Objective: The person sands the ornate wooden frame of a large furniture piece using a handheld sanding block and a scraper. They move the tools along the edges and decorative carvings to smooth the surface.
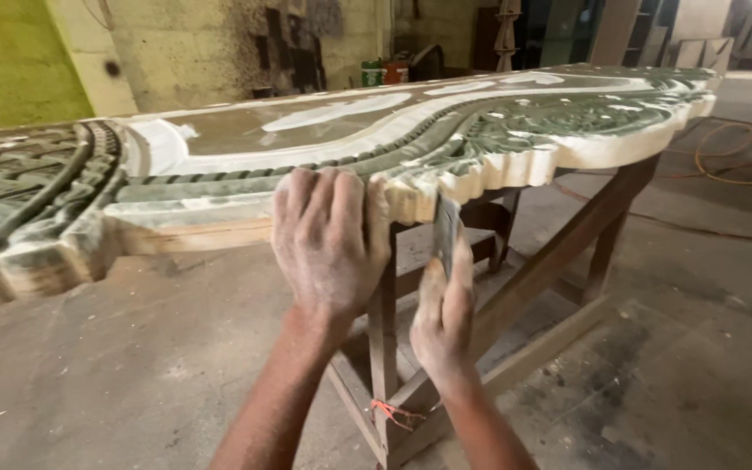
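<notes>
A long carved wooden panel (498, 130), coated green and white, lies flat on a wooden trestle. My left hand (325, 244) rests over its scalloped near edge, fingers curled onto the top. My right hand (444, 313) is just below that edge and grips a thin flat metal scraper blade (446, 228), held upright with its tip against the underside of the carved edge. Both hands are dusted with white powder.
The wooden trestle (559, 261) with slanted braces stands under the panel on a dusty concrete floor. An orange cable (724, 165) lies coiled on the floor at right. Containers (385, 71) and timber stand by the far wall.
</notes>
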